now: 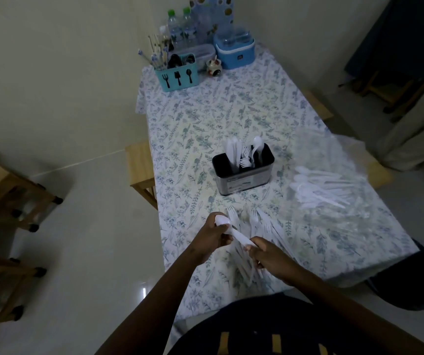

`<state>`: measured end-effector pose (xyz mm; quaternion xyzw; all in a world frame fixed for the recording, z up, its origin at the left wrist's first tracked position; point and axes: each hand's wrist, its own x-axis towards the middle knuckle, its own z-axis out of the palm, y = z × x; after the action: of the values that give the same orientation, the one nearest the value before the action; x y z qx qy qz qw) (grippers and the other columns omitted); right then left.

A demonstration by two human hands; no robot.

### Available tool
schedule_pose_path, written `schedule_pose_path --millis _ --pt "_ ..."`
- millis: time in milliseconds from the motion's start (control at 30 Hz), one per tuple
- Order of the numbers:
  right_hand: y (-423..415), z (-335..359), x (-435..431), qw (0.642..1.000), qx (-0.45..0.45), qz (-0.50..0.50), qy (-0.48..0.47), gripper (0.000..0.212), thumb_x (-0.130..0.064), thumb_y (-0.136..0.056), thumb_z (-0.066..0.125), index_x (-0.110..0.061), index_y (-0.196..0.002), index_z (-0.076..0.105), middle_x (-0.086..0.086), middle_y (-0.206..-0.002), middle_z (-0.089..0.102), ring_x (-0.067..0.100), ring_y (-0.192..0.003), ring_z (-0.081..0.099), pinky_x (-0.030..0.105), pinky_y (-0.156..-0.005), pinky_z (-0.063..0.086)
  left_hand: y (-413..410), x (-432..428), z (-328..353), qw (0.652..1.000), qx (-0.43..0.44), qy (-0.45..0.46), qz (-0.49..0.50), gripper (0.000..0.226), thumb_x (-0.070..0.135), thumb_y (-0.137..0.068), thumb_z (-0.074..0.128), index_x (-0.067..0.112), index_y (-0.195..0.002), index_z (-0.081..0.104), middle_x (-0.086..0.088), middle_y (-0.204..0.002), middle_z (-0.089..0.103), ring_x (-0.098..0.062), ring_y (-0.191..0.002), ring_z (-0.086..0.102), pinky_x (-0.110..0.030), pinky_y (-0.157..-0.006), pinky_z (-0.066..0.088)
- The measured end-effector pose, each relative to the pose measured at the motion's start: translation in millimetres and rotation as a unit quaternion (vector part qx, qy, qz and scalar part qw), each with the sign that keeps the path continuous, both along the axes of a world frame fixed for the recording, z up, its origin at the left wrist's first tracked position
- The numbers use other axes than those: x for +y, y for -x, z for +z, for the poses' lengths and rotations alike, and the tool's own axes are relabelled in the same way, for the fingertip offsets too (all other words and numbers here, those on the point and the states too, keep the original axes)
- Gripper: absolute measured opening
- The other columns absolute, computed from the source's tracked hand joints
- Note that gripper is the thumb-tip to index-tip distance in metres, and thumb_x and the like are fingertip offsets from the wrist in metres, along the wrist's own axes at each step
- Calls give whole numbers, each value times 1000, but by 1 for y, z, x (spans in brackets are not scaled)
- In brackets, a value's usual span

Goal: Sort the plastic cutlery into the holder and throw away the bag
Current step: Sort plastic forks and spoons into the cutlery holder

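A black and metal holder (244,179) stands mid-table with white plastic knives, forks and a spoon upright in its compartments. A pile of white forks (262,226) lies on the cloth just beyond my hands. White spoons (313,187) lie on a clear plastic bag (339,155) to the right of the holder. My left hand (214,237) grips the bowl end of a white plastic spoon (234,233), and my right hand (270,257) pinches its handle end, above the near table edge.
The table (205,119) has a floral cloth. At its far end stand a blue cutlery caddy (177,76), water bottles (180,29), a blue container (234,51) and a small jar (213,66). Wooden stools (140,170) flank the table; a dark bin (410,283) sits right.
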<state>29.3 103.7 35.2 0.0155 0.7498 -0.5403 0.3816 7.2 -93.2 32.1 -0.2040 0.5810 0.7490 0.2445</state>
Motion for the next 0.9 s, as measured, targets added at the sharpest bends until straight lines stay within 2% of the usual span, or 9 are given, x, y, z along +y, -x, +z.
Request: schedule_pose_path --millis 167,300,400,467,500,600,667,800,900 --pt "14 4 33 1000 6 13 -15 20 -36 -95 50 -19 -101 57 -1 -80 60 11 -69 58 29 -68 47 13 31 5 999 17 51 5 34 15 -97 56 -2 -125 51 -18 -92 61 -20 -69 60 -27 -64 53" --pt "28 -5 56 999 31 -19 -34 20 -39 -92 54 -24 -103 54 0 -93 60 15 -78 57 30 -67 46 31 50 17 983 73 168 13 29 23 -100 50 -1 -115 57 -12 -88 65 -16 -69 62 -23 -64 54" --pt "45 -11 75 997 37 -51 -46 22 -39 -90 57 -25 -107 55 -2 -106 58 15 -95 59 34 -83 50 58 63 36 952 164 254 42 30 26 -101 46 4 -120 54 -2 -81 65 -4 -62 64 -29 -68 55" --pt "53 -15 86 996 46 -51 -49 24 -40 -88 59 -26 -108 56 -3 -106 60 14 -96 60 34 -84 51 78 74 55 927 222 297 62 27 24 -102 44 6 -121 51 -2 -80 64 4 -57 62 -23 -62 53" --pt "56 -16 91 996 53 -48 -48 23 -41 -88 59 -27 -106 57 -3 -105 61 15 -95 61 33 -81 51 88 80 64 911 246 322 71 25 24 -102 43 9 -119 52 -4 -80 64 3 -56 62 -20 -57 52" --pt "64 -16 105 996 66 -32 -41 25 -43 -86 61 -27 -106 57 -4 -104 62 14 -94 62 27 -74 51 117 94 86 854 316 403 90 36 37 -99 35 10 -108 57 -15 -77 65 -11 -59 60 -30 -58 51" --pt "70 -14 113 996 72 -22 -40 25 -41 -87 61 -25 -106 57 -3 -102 61 15 -93 63 23 -69 50 132 101 92 819 366 433 89 42 36 -99 32 4 -111 57 -7 -75 61 1 -60 59 -11 -55 44" --pt "79 -14 128 995 88 -21 -33 19 -36 -88 61 -25 -104 57 -2 -98 63 14 -90 64 19 -67 48 148 113 96 807 364 455 93 76 58 -86 17 2 -116 58 -2 -74 55 0 -53 50 -7 -53 40" --pt "85 -14 138 995 90 -13 -34 23 -36 -89 60 -23 -107 57 -3 -99 63 14 -89 65 20 -69 49 158 116 89 794 355 489 67 70 55 -91 19 -1 -99 61 -12 -73 57 -2 -56 46 -12 -55 39"
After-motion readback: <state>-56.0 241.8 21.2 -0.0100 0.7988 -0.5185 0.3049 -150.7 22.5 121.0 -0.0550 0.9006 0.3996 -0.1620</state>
